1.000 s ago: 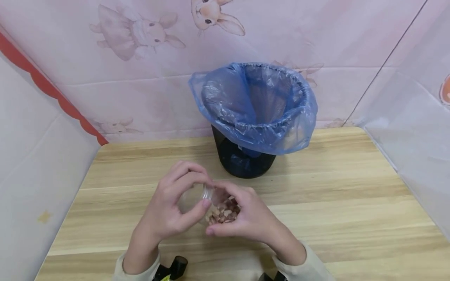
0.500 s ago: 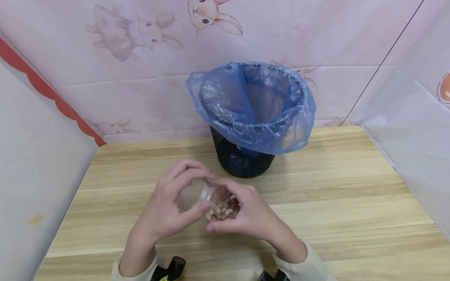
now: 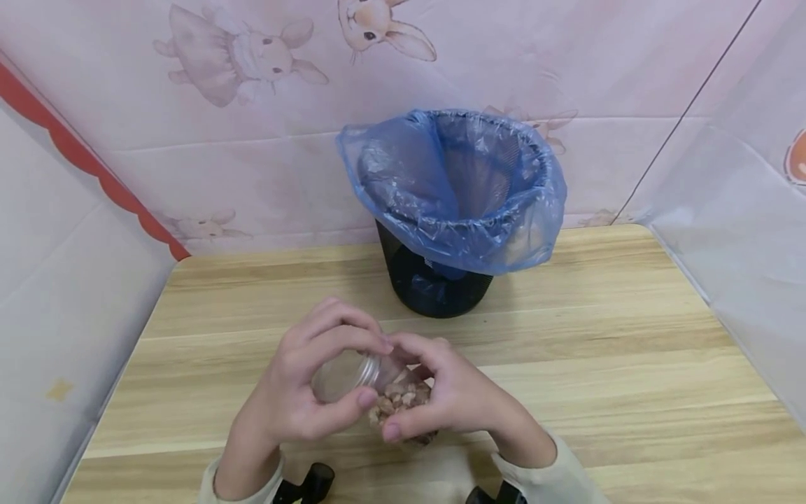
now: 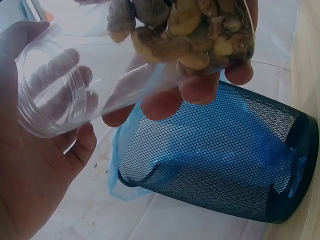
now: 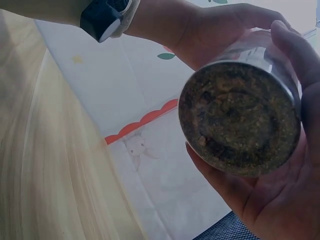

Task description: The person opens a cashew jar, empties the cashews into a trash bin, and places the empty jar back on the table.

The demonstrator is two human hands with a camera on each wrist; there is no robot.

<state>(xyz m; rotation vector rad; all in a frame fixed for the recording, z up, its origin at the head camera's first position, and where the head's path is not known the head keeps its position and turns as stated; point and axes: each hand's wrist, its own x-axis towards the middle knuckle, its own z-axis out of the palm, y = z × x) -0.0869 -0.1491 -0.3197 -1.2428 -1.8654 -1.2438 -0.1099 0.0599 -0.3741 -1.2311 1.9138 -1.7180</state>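
Note:
Both hands hold a clear jar [image 3: 385,371] tilted above the table, partly filled with brown, shelled-nut-like pieces [image 3: 403,397]. At its clear, ringed end [image 4: 52,90], my left hand [image 3: 308,381] curls thumb and fingers round the rim. My right hand [image 3: 450,392] grips the body near the bottom, thumb on the near side and fingers on the far side. In the left wrist view the pieces gather toward the bottom end, away from the ringed end. Dark crumbs cover the jar's round base [image 5: 240,119] in the right wrist view.
Beyond the hands, a black mesh bin [image 3: 434,294] stands on the wooden table [image 3: 598,336] against the wall. A blue plastic bag [image 3: 460,241] lines it and hangs over its rim. Pale walls with rabbit prints close off the back and sides.
Both hands have come slightly nearer to the body with the jar, the right hand most. The pieces show lower between the hands, and more of the clear ringed end is visible than a second ago.

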